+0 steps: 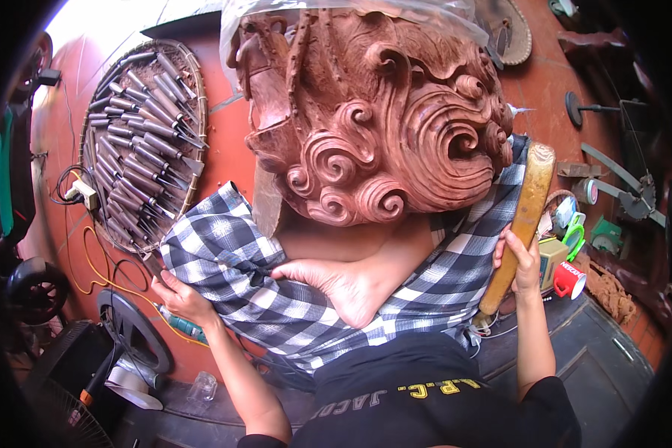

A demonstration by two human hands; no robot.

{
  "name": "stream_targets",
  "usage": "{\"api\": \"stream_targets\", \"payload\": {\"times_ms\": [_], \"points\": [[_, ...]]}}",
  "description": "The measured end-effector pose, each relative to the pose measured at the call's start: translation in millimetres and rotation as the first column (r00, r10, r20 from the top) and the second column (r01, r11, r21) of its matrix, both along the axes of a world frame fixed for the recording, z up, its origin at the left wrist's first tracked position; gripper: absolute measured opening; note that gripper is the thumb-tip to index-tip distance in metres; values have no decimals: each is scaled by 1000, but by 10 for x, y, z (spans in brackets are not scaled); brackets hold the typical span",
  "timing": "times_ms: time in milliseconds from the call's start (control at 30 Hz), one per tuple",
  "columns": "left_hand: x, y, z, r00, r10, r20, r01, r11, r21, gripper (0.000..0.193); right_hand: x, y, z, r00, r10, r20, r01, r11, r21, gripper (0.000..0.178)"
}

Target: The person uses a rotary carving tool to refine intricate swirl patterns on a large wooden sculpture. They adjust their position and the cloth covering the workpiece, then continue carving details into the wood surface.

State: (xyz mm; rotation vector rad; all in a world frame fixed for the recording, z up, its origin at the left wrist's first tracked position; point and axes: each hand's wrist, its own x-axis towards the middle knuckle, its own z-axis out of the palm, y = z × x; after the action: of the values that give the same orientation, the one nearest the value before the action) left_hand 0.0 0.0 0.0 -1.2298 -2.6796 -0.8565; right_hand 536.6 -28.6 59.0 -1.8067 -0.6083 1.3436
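Carving: the reddish wooden carving (396, 127), cut in deep swirls and curls, stands straight in front of the person; a clear plastic sheet (351, 6) lies along its far edge.
Right hand: to the right of the carving and nearer the person, the right hand (521, 261) is wrapped around a club (526, 216), a thick yellowish wooden bar standing steeply, its upper end just beside the carving.
Left hand: left of the carving, on its near side, the left hand (183, 299) pinches a dark tool (152, 264) between thumb and fingers; its exact kind is hard to tell.
Foot: a bare foot (343, 291) rests just on the near side of the carving.
Cloth: a black-and-white checked cloth (254, 313) spreads around the carving's near side.
Tray: a round woven tray (200, 112) full of chisels (145, 142) lies left of the carving.
Mug: a red mug (569, 280) is right of the carving, nearer the person, beyond the club.
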Motion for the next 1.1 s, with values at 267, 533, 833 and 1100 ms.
{"api": "stream_targets", "payload": {"times_ms": [267, 533, 833, 1100], "points": [[79, 31, -33, 997, 55, -62, -54, 998, 16, 45, 50, 14, 3, 995, -22, -95, 22, 1000, -2, 25], [23, 16, -56, 992, 35, -117, -37, 999, -13, 44, 22, 46, 42, 995, -24, -92, 23, 1000, -16, 25], [-25, 31, -88, 993, 19, -114, -17, 1000, 18, 45, 208, -120, -119, 957, 14, -289, 16, 995, 102, 48], [-1342, 518, -229, 993, 56, 101, -45, 992, -116, 49, 488, -719, -389, 935, -351, -52, 355, 929, 100, 59]]}}
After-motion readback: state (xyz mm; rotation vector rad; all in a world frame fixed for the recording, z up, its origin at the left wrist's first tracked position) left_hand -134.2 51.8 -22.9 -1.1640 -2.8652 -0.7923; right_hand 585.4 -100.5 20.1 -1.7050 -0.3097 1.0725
